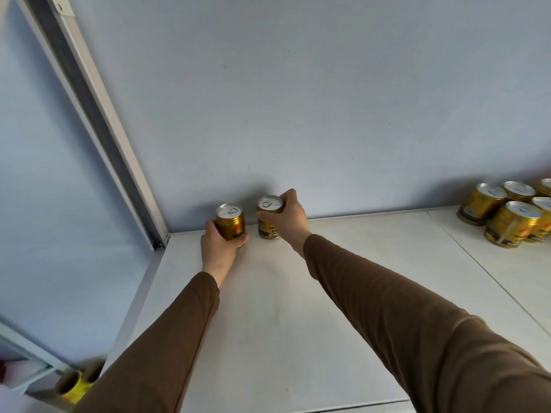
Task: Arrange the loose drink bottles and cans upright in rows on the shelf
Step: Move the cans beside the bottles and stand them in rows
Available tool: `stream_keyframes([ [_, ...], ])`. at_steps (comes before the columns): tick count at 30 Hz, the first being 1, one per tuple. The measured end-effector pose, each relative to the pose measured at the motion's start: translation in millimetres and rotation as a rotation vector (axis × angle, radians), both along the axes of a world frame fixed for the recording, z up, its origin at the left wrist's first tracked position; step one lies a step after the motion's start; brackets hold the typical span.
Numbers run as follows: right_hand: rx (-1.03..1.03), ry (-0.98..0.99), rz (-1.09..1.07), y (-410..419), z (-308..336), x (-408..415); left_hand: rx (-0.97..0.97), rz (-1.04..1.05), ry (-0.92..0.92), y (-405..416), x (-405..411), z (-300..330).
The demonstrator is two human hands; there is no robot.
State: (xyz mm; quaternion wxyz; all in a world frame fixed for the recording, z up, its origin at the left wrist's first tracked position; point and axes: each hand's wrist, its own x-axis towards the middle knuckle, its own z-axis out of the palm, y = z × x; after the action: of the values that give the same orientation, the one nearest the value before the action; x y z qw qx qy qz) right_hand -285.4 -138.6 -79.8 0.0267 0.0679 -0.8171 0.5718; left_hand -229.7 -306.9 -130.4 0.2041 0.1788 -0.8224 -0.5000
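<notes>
While two brown sleeves reach in from the near edge across the bare white shelf, both hands are working at the far left corner, where a row can start against the blue back wall.

Nearest the corner post, the left hand wraps its curled fingers and thumb around the lower body of the left can, which stands upright with its pull-tab lid up. Gripping low like this probably lets the can be slid or settled on its base without tipping.

Just to the right and slightly farther back, the right hand grips the right can from its right side, fingers curled over the far rim and thumb on the front. That can is upright too, close to the wall, with a small gap between the two. Placing them side by side along the wall looks like the start of a back row, built from the corner outward.

At the far right, well apart, a loose cluster of gold cans waits, apparently the supply yet to be arranged.
</notes>
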Motion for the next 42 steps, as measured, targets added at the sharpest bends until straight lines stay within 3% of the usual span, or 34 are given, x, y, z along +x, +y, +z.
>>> stream_keyframes([
  [14,-0.267,0.056,-0.109,94,43,82,0.204,-0.369,0.084,69,71,41],
  [25,-0.256,0.079,-0.269,187,33,154,0.208,-0.596,0.028,162,104,36],
  [42,-0.164,0.119,-0.336,424,15,175,0.227,-0.605,0.0,411,118,20],
])
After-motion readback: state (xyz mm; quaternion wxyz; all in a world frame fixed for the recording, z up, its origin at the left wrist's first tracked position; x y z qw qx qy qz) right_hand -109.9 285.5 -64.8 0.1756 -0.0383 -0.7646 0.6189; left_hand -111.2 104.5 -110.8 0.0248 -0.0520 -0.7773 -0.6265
